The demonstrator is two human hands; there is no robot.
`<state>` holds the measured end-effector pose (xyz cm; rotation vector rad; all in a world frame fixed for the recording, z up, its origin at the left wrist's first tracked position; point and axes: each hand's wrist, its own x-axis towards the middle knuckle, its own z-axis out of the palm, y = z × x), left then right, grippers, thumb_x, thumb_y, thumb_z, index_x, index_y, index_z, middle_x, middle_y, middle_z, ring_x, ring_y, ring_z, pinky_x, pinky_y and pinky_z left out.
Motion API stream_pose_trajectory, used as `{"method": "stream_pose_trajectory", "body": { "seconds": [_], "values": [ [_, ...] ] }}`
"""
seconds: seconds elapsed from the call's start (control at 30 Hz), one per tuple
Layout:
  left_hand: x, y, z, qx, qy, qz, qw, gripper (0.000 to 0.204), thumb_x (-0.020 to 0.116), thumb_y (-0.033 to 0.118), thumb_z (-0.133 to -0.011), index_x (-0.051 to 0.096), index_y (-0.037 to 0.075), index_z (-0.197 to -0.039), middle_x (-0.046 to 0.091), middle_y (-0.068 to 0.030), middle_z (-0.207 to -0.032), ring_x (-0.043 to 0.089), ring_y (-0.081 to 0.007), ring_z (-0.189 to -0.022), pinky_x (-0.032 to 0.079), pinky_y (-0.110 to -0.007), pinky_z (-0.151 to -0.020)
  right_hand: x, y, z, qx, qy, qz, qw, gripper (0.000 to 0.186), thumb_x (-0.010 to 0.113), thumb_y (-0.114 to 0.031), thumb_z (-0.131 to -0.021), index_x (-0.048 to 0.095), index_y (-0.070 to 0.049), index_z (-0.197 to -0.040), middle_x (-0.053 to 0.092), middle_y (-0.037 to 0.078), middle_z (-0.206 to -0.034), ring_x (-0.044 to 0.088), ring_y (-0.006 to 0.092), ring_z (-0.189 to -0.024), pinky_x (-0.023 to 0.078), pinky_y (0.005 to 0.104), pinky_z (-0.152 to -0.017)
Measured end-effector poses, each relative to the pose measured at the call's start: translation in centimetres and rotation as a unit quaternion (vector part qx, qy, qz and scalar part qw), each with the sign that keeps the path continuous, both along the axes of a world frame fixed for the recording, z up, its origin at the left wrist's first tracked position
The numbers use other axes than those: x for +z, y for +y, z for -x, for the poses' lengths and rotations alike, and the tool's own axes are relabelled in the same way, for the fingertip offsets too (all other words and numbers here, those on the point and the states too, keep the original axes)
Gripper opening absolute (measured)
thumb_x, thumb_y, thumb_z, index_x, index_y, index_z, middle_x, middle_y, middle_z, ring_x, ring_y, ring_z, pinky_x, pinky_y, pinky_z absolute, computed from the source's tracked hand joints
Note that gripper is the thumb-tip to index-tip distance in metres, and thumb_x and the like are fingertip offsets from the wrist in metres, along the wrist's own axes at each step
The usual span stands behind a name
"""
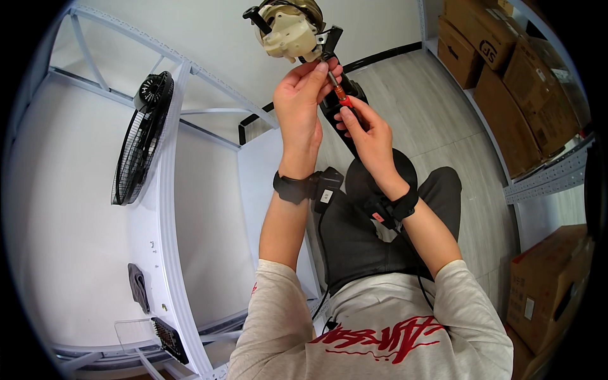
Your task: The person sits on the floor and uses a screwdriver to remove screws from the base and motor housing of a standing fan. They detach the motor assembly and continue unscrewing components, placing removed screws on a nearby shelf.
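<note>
A fan motor head (288, 35) with a cream housing sits at the top, on a black stand pole (339, 117) above a round black base (402, 168). My right hand (370, 136) is closed around a screwdriver (343, 96) with a red and black handle, its shaft slanting up to the underside of the motor. My left hand (304, 88) pinches its fingers together at the top of the shaft, below the motor's black bracket. Whatever small piece lies between those fingertips is hidden.
On the white metal shelf (166, 253) to the left lie a black fan grille (142, 142), a grey cloth (138, 288), small screws and a bit set (170, 340). Cardboard boxes (516, 95) fill the rack at right; another box (548, 288) stands lower right.
</note>
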<state>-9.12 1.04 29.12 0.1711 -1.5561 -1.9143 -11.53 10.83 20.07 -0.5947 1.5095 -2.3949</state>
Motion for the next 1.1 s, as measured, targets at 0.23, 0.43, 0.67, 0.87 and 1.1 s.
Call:
{"method": "stream_pose_trajectory", "body": {
  "seconds": [0.23,0.43,0.67,0.87,1.1],
  "values": [
    [-0.2,0.1,0.1,0.009,0.01,0.021,1.0,0.024,0.064,0.008,-0.093,0.058,-0.008,-0.109,0.068,-0.02,-0.107,0.069,-0.0237,-0.093,0.057,-0.031,-0.084,-0.9,-0.5,0.6,0.039,-0.023,0.032,0.998,0.034,0.064,-0.017,-0.096,0.062,-0.003,-0.126,0.071,0.006,-0.096,0.066,0.0093,-0.084,0.052,0.0226,-0.071],
    [0.1,0.5,0.5,0.021,0.017,0.012,1.0,0.025,0.065,0.008,-0.092,0.057,-0.009,-0.109,0.069,-0.0198,-0.105,0.069,-0.0235,-0.092,0.057,-0.031,-0.083,-1.9,-1.4,1.3,-0.041,0.059,0.024,0.997,0.032,0.066,-0.017,-0.094,0.065,-0.005,-0.123,0.064,0.002,-0.097,0.059,0.0065,-0.076,0.047,0.0211,-0.064],
    [-0.4,1.3,0.9,0.027,0.052,0.012,0.998,0.028,0.065,0.007,-0.092,0.054,-0.009,-0.113,0.069,-0.0196,-0.104,0.069,-0.0235,-0.093,0.056,-0.031,-0.082,-1.8,-1.3,1.2,-0.045,0.044,0.041,0.997,0.03,0.068,-0.017,-0.092,0.067,-0.006,-0.12,0.058,0.001,-0.094,0.053,0.0072,-0.073,0.043,0.0219,-0.064],
    [-0.7,1.8,1.2,0.056,0.083,0.017,0.995,0.031,0.064,0.008,-0.093,0.054,-0.008,-0.118,0.069,-0.0173,-0.104,0.069,-0.0217,-0.091,0.055,-0.03,-0.079,-2.2,-1.2,1.6,-0.087,0.092,0.016,0.992,0.03,0.069,-0.017,-0.091,0.067,-0.007,-0.119,0.059,0.002,-0.096,0.054,0.009,-0.076,0.044,0.0232,-0.066],
    [-0.8,1.4,1.5,0.04,0.078,0.04,0.995,0.031,0.061,0.009,-0.095,0.056,-0.006,-0.121,0.069,-0.0146,-0.104,0.068,-0.0208,-0.093,0.056,-0.029,-0.08,-1.6,-0.7,1.9,-0.099,0.105,-0.008,0.99,0.029,0.069,-0.017,-0.091,0.068,-0.007,-0.119,0.06,0.003,-0.094,0.056,0.01,-0.078,0.045,0.0239,-0.068]
  ]
}}
